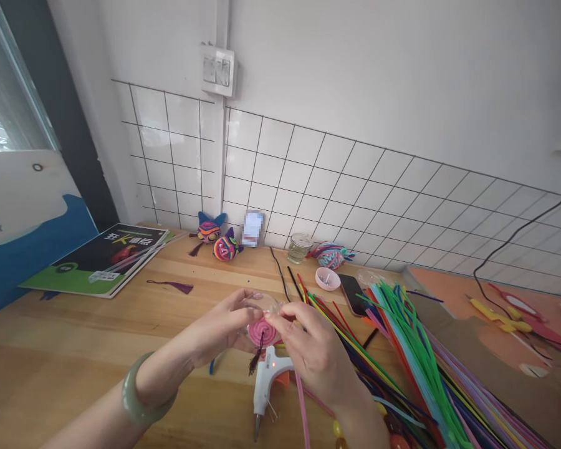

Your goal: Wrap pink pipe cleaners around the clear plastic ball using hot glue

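Note:
Both hands meet over the front of the table. My left hand (231,321), with a green bangle on its wrist, grips a round piece with a pink pipe-cleaner spiral (263,333) on clear plastic. A dark tassel (256,362) hangs from the spiral's middle. My right hand (313,343) pinches the spiral's upper right edge, thumb and forefinger pressed together. A length of pink pipe cleaner (302,408) hangs below that hand. Just under the piece lies a white hot glue gun (264,383), nozzle toward me, its small light glowing.
Bundles of coloured pipe cleaners (411,355) spread over the right side. Behind stand a pink bowl (328,279), a black phone (353,294), a glass jar (300,248) and finished pipe-cleaner figures (210,228). A purple tassel (180,287) and a book (107,259) lie left.

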The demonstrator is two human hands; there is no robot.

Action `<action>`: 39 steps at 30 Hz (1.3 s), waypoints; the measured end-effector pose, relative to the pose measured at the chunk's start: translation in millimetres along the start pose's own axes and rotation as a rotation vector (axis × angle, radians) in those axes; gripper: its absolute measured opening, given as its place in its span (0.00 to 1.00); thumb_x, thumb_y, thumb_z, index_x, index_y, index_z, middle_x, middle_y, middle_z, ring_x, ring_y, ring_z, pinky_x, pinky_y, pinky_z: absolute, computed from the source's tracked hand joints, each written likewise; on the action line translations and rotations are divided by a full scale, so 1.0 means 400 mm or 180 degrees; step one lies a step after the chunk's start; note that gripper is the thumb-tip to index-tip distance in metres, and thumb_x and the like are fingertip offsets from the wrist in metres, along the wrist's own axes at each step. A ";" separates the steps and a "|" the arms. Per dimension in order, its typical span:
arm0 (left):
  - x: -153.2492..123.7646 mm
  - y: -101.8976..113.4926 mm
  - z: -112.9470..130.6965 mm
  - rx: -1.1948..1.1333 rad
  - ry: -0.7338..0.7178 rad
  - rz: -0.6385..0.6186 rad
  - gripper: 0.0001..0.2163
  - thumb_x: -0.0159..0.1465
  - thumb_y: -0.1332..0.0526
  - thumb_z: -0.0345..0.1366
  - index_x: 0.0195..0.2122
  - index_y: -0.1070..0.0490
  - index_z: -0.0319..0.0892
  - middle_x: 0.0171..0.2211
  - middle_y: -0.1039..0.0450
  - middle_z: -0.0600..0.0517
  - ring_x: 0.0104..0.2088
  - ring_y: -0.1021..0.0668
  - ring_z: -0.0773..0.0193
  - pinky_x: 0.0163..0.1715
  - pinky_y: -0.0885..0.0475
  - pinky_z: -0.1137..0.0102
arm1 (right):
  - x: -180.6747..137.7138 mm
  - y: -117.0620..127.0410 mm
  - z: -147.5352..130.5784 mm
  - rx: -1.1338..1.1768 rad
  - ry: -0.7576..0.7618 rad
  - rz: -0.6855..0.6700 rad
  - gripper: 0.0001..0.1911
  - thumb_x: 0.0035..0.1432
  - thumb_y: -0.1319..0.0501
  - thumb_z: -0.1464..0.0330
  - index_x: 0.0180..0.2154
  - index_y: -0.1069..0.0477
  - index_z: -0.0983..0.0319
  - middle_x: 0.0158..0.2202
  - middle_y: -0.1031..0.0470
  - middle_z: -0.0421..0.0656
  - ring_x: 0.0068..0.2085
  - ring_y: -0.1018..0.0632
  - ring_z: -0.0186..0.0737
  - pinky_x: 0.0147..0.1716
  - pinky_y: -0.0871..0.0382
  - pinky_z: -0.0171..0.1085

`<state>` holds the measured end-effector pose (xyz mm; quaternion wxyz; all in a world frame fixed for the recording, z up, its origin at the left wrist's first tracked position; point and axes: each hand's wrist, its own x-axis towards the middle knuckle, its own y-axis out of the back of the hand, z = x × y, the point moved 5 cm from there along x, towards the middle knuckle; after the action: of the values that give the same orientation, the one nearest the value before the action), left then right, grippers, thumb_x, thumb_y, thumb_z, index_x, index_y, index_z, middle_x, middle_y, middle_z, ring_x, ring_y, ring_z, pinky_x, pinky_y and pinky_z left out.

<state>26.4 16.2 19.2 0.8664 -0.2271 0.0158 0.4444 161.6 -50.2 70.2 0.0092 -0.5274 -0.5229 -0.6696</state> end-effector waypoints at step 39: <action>0.013 -0.001 -0.028 -0.0364 -0.0030 -0.0018 0.18 0.59 0.32 0.37 0.48 0.32 0.41 0.41 0.25 0.46 0.38 0.22 0.58 0.39 0.24 0.57 | -0.004 -0.009 0.030 0.0400 -0.0271 -0.0236 0.15 0.65 0.45 0.78 0.46 0.22 0.63 0.36 0.28 0.47 0.34 0.26 0.39 0.31 0.30 0.35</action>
<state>31.7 15.4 8.0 0.8534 -0.2742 -0.0143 0.4431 168.6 -40.9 65.5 -0.0048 -0.5341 -0.5830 -0.6123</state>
